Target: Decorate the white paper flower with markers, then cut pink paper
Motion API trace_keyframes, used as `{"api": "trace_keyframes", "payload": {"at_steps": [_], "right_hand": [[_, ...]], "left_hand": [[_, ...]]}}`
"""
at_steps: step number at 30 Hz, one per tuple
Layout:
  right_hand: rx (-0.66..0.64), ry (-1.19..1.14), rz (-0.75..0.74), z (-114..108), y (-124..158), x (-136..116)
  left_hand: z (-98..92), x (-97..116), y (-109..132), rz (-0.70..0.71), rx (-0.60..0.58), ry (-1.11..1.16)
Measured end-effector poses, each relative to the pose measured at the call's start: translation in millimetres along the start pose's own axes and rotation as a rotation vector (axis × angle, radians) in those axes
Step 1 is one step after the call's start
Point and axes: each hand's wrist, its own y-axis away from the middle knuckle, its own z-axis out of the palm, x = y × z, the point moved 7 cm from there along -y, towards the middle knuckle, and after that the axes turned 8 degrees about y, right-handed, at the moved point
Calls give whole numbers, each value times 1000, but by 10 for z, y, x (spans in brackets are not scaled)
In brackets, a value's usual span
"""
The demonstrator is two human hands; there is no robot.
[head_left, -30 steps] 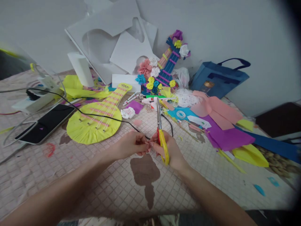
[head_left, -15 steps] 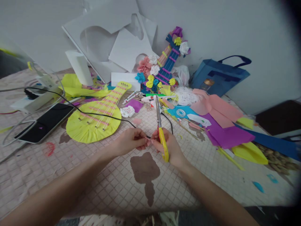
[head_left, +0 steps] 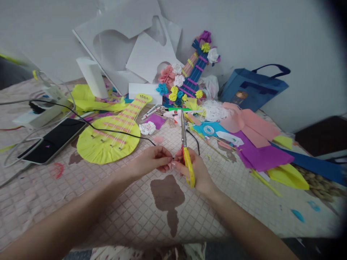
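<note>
My right hand (head_left: 195,169) is closed round the yellow handles of a pair of scissors (head_left: 185,146), whose blades point up and away from me. My left hand (head_left: 152,160) is pinched shut right beside it, fingertips meeting those of the right hand over a small pinkish scrap that I cannot make out. Both hands hover over a checked pink cloth (head_left: 130,202) with a brown patch. A black cable (head_left: 114,131) runs across the cloth up to the hands.
A yellow paper guitar (head_left: 110,135) lies at the left, with a phone (head_left: 51,140) and chargers beyond. A flower-covered blue guitar (head_left: 189,77), white foam boards (head_left: 130,47) and a blue bag (head_left: 251,88) stand at the wall. Coloured paper sheets (head_left: 260,151) lie at the right.
Both hands stay together at the same spot; the fingers have shifted slightly and the scissors have barely tilted.
</note>
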Motion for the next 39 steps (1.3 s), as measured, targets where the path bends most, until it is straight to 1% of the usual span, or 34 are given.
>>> {"api": "trace_keyframes", "payload": {"at_steps": [2, 5, 10, 12, 15, 18, 22, 25, 31, 35, 39], "right_hand": [[-2, -23, 18, -21, 0, 0], [27, -38, 52, -71, -11, 19], [41, -112, 74, -93, -30, 69], [36, -138, 82, -86, -34, 89], [36, -151, 84, -82, -40, 107], [28, -175, 76, -75, -48, 116], [-14, -206, 81, -47, -54, 134], [-45, -206, 71, -27, -49, 133], [-21, -230, 63, -52, -46, 131], [-41, -203, 49, -41, -43, 91], [-25, -193, 51, -46, -31, 73]], "left_hand": [[3, 8, 9, -15, -36, 35], [5, 44, 16, 10, -68, 66], [-19, 119, 15, 113, -16, 63], [1, 172, 26, 175, -35, 4], [57, 252, 55, 256, -85, -202], [87, 289, 80, 292, -80, -368], [91, 284, 94, 309, -9, -424], [114, 265, 96, 308, 0, -440], [135, 217, 67, 263, -68, -321], [73, 144, 19, 221, -48, -209], [36, 51, -12, 144, -34, -70]]}}
